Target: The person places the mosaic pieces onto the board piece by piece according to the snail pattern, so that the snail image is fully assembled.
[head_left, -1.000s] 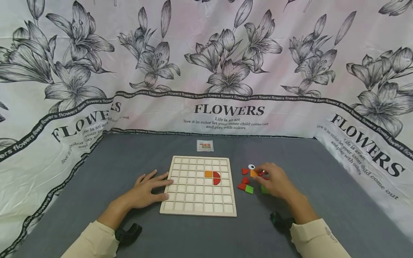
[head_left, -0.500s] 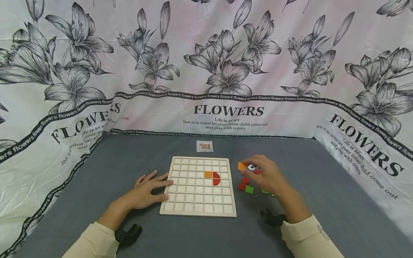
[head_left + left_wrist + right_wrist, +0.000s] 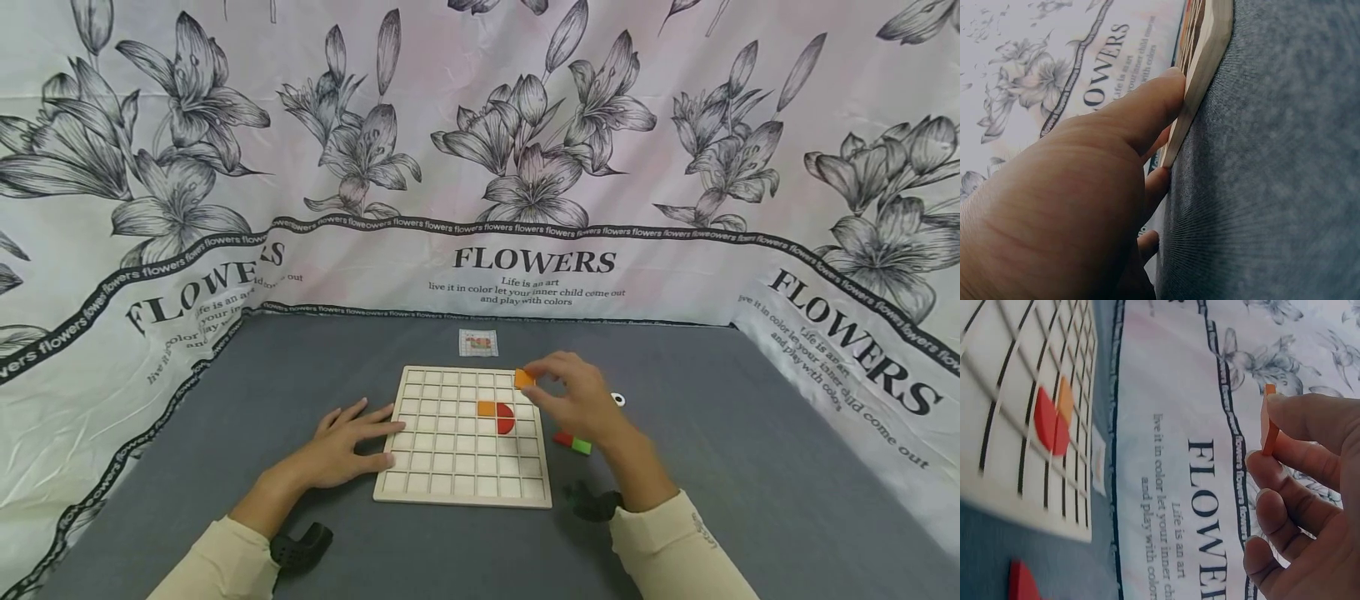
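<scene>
A wooden grid board [image 3: 465, 465] lies on the dark grey cloth. In its cells sit an orange square tile [image 3: 487, 408] and, beside it, red quarter-round tiles [image 3: 506, 418] that form a half disc. My right hand [image 3: 581, 400] pinches a second orange square tile [image 3: 1269, 422] between thumb and fingers, held above the board's far right corner. At the board's left edge rests my left hand [image 3: 341, 447], fingers spread; its thumb [image 3: 1154, 103] touches the wooden rim in the left wrist view.
Right of the board lie a red piece [image 3: 563, 438], a green piece [image 3: 581, 447] and a round eye tile [image 3: 618, 399]; my right hand and arm hide others. A small picture card [image 3: 478, 342] lies beyond the board. A flower-printed curtain [image 3: 525, 275] stands behind.
My right hand has picked the orange tile out of the loose pieces and carried it left to the board's far right corner. My left hand has stayed at the board's edge.
</scene>
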A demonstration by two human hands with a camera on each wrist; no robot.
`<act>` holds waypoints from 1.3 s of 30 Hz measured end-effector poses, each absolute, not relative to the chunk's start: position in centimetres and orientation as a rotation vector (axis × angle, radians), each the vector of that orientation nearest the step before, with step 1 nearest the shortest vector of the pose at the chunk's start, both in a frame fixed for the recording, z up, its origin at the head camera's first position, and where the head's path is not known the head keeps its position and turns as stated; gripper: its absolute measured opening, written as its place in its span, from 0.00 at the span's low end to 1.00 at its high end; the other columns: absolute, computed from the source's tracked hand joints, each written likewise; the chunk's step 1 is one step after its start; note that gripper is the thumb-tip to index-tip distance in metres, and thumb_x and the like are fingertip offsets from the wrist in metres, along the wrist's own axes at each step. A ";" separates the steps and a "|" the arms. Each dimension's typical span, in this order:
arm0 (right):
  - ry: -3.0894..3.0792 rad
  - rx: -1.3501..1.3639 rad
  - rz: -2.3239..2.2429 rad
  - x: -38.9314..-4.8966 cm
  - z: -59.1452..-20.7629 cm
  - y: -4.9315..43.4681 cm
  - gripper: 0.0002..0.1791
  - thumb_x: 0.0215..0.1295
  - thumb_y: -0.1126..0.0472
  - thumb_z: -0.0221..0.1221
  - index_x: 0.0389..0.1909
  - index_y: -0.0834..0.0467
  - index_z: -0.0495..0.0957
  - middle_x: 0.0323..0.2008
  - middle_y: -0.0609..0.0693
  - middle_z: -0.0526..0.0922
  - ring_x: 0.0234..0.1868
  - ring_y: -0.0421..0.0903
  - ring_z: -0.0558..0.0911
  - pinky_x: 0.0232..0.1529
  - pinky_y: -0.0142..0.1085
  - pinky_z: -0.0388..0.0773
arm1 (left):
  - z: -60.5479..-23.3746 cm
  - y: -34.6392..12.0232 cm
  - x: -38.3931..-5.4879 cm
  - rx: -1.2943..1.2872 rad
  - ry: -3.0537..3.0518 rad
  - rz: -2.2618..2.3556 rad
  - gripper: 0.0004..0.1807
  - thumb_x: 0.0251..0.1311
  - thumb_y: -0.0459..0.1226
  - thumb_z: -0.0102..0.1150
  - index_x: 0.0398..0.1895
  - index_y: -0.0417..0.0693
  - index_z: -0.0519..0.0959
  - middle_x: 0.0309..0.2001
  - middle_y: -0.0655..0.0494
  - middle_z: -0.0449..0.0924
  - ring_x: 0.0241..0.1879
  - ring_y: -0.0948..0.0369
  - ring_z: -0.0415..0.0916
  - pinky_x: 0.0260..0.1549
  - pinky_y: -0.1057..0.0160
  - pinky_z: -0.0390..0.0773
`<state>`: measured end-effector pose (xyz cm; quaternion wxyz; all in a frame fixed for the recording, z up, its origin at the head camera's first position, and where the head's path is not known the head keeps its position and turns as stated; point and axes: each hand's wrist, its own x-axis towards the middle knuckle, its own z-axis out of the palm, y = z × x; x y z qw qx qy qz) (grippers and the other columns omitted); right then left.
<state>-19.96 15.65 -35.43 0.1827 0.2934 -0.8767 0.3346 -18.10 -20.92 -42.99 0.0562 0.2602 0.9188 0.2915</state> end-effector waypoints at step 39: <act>-2.722 0.892 0.795 -21.6 -41.8 11.2 0.10 0.59 0.62 0.66 0.41 0.60 0.85 0.37 0.49 0.80 0.42 0.48 0.76 0.42 0.41 0.76 | -43.0 -20.7 -18.2 0.779 2.801 0.879 0.32 0.62 0.58 0.57 0.67 0.57 0.72 0.72 0.51 0.57 0.72 0.40 0.37 0.62 0.35 0.30</act>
